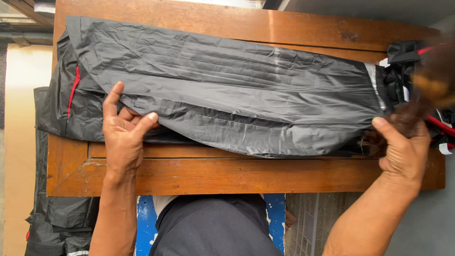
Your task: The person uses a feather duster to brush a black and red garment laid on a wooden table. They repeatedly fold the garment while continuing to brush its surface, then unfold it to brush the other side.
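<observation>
- Garment (227, 90) of grey waterproof cloth, folded into a long band and lying lengthways across wooden table (246, 178), from the left edge almost to the right edge.
- Seen from the head camera only: left hand (122, 135) at the near-left part of the band, thumb on top of the cloth, index finger stretched up along it, other fingers tucked under the folded edge, so pinching that edge rather than lying flat.
- Right hand (403, 151) at the far right end, thumb pressed onto the hem, fingers curled beneath; closed on the cloth as far as can be judged, though a brown blur just above hides part of it.
- Red piping (72, 90) visible on the darker layer under the left end; straps and red cord (438, 124) bunched past the right end.
- Probably best to keep both grips level and pull gently apart, taking out the slack along the near edge before any further fold.
- Worth lifting the edge only slightly, so the lower layers stay aligned and do not slide on the slick fabric.
- Advisable to keep the loose right-end straps out of the fold, since these could bulk it up.
- More dark cloth (61, 218) hanging off the left side of the table, near the floor; likely to drag if the band is pulled rightwards too hard.
</observation>
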